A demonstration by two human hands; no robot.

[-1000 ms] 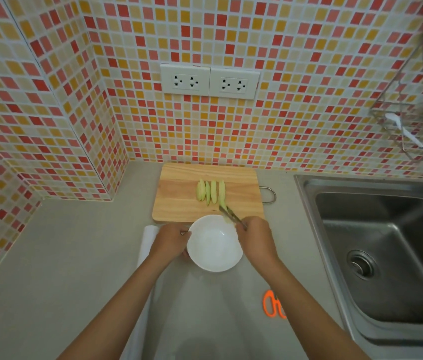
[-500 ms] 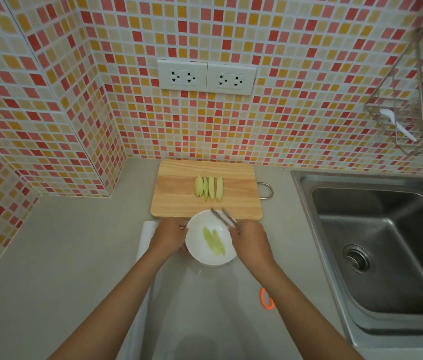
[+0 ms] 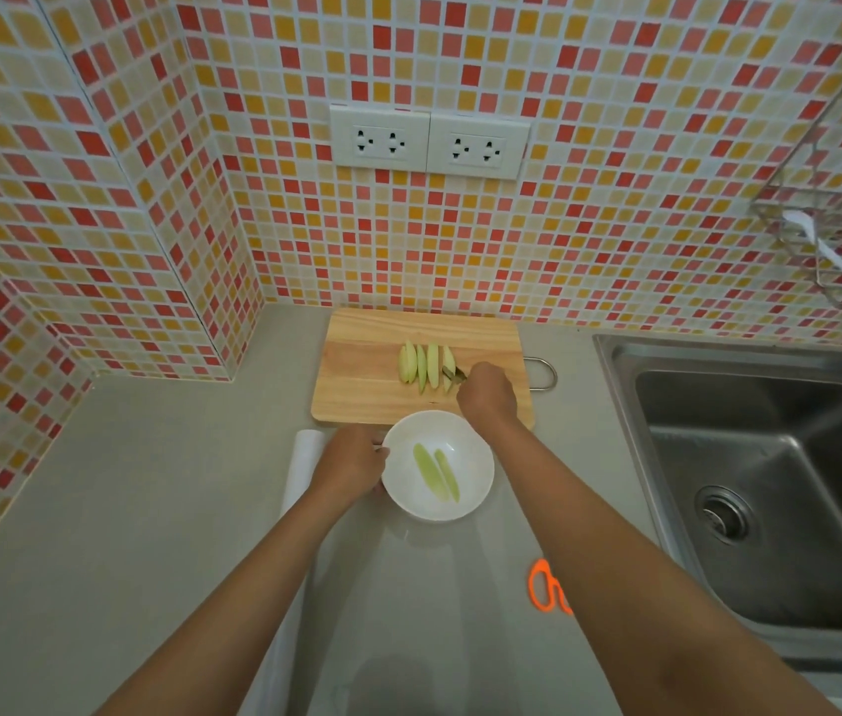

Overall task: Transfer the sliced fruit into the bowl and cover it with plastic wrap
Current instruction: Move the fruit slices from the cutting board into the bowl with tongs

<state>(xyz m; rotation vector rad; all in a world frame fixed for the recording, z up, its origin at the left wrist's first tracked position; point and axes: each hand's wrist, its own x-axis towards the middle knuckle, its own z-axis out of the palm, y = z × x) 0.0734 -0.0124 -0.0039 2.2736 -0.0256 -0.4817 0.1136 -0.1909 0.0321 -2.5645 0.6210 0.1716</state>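
Right hand (image 3: 487, 392): curled round small metal tongs (image 3: 455, 373), their tips at the rightmost fruit slice on the cutting board.
Left hand (image 3: 354, 465): fingers gripping the left rim of the white bowl (image 3: 475, 452), steadying it.
Fruit slices on board (image 3: 426, 365): a tight row near the cutting board's (image 3: 356, 374) middle, long axes running from near edge to far edge.
Slices in bowl (image 3: 437, 472): two, lying side by side.
Key relation: the row lies just left of the right hand, beyond the bowl; the right hand is nearer.
Plastic wrap roll (image 3: 305, 447): on the table, left of the bowl, partly under the left arm.
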